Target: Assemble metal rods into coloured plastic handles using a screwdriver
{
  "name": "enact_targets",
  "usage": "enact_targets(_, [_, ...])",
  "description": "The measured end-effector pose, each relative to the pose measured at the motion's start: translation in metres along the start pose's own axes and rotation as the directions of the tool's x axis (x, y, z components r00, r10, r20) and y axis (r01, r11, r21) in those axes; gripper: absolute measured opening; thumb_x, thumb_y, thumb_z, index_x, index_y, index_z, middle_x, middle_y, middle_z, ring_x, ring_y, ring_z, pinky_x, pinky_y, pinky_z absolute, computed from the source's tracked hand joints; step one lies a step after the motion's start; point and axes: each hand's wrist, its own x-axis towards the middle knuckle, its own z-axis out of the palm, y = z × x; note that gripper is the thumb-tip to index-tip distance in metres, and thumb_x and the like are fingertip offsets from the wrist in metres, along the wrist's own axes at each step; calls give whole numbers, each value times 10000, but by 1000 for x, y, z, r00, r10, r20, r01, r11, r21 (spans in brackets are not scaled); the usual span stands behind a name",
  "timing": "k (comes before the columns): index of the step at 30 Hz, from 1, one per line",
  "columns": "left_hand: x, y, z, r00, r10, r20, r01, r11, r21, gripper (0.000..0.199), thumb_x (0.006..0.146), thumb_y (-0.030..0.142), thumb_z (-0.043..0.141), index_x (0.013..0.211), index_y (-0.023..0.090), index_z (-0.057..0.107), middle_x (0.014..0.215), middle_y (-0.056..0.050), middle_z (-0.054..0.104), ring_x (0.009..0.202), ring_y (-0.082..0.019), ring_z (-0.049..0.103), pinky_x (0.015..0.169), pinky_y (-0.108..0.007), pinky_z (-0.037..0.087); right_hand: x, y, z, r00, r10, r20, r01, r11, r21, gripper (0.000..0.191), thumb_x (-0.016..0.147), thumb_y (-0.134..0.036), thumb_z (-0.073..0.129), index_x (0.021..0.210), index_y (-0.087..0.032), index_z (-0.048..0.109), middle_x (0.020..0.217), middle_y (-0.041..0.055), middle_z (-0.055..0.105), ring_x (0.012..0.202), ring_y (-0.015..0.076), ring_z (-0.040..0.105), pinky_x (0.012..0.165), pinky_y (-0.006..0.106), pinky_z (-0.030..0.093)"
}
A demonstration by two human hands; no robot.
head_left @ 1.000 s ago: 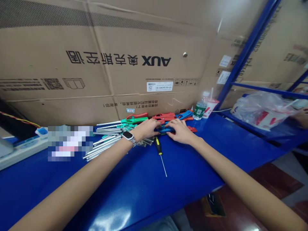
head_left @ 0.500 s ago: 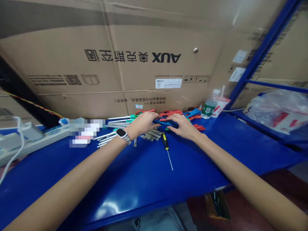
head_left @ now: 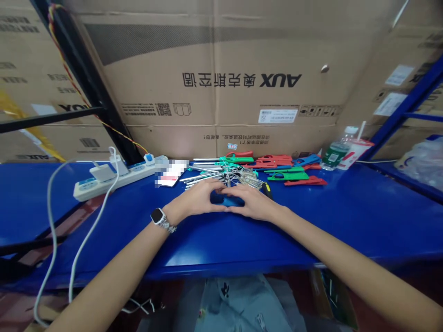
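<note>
My left hand [head_left: 204,197], with a watch [head_left: 157,216] on its wrist, and my right hand [head_left: 251,203] meet at the fingertips over the table. Between them is a blue plastic piece [head_left: 228,200], gripped by the fingers of both hands and partly hidden by them. Just behind lie metal rods [head_left: 204,175] with green ends and a heap of small metal parts [head_left: 251,177]. The yellow and black screwdriver handle [head_left: 266,189] shows beside my right hand. Red casings [head_left: 275,160], green casings [head_left: 289,175] and a blue casing [head_left: 308,159] lie behind to the right.
A white power strip [head_left: 117,177] with plugs and cables runs along the left. At the back right stand a bottle [head_left: 335,154] and a cup [head_left: 355,154]. A large cardboard box [head_left: 224,101] stands behind the blue table [head_left: 332,221].
Both hands have come nearer the front edge with the blue piece and closed together around it. The view has turned left, showing more of the power strip. The screwdriver is now mostly hidden.
</note>
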Motion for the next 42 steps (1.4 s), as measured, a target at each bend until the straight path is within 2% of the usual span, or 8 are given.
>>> enact_targets(4, [-4, -6, -3, 999, -43, 15, 44, 997, -70, 389, 791, 414, 792, 1103, 218, 667, 1018, -51, 716, 914, -210, 665, 812, -366, 547, -5, 4, 2, 998, 26, -50, -20, 992, 128, 528, 866, -314, 779, 1365, -270, 612, 1163, 73, 721, 1085, 232, 669, 958, 413, 540])
enact_targets(8, [-6, -7, -5, 999, -43, 18, 46, 987, -153, 311, 851, 421, 737, 1082, 217, 702, 1031, -56, 742, 933, -207, 676, 847, -362, 548, -11, 7, 2, 994, 48, -94, -35, 990, 135, 398, 880, -289, 750, 1267, -243, 667, 1144, 77, 731, 1078, 233, 673, 965, 426, 528])
enact_targets(16, [-4, -6, -12, 989, -149, -24, 140, 963, -232, 347, 1038, 396, 426, 909, 181, 666, 792, -45, 730, 717, -162, 672, 663, -293, 489, -13, 10, 4, 949, 174, -264, -85, 945, 317, 210, 987, -266, 547, 1094, -227, 724, 1116, 47, 765, 1058, 209, 696, 969, 398, 516])
enact_targets(23, [-5, -4, -6, 993, -39, -114, 25, 993, -117, 426, 846, 514, 745, 1155, 228, 680, 1099, -69, 718, 996, -234, 661, 865, -367, 522, -8, 11, 9, 923, 226, -312, -84, 908, 411, 180, 965, -299, 563, 1053, -224, 701, 1055, 50, 757, 1007, 217, 690, 925, 391, 510])
enact_targets(28, [-9, -14, -18, 978, -96, -183, 77, 991, -111, 362, 883, 460, 698, 1144, 209, 713, 1034, -60, 737, 858, -196, 672, 788, -339, 532, -12, 11, 3, 852, 299, -429, -107, 903, 417, 156, 942, -359, 574, 1015, -223, 599, 985, 60, 704, 870, 210, 658, 783, 366, 514])
enact_targets(34, [-21, -23, -38, 930, -213, -299, 188, 976, -110, 373, 840, 464, 713, 1095, 192, 725, 1066, -72, 760, 942, -230, 687, 841, -366, 531, -18, 3, 6, 981, 128, -147, -121, 991, 54, 254, 838, -334, 767, 1046, -228, 667, 1109, 88, 697, 1113, 305, 596, 1012, 540, 424])
enact_targets(38, [-21, -12, -36, 953, -183, -243, 156, 979, -130, 337, 812, 461, 732, 1023, 199, 723, 1019, -57, 755, 899, -215, 679, 813, -354, 534, -15, 9, 8, 988, 128, -92, -124, 991, 46, 204, 888, -302, 741, 1073, -221, 716, 1120, 93, 717, 1147, 303, 621, 1025, 537, 442])
enact_targets(42, [-19, 0, -28, 985, -109, -136, 93, 988, -124, 181, 826, 373, 693, 870, 197, 694, 819, -16, 708, 751, -176, 627, 705, -318, 489, -20, 23, -9, 967, 223, -126, -200, 965, 167, 363, 832, -269, 779, 1187, -217, 718, 1161, 97, 743, 1090, 286, 687, 978, 479, 527])
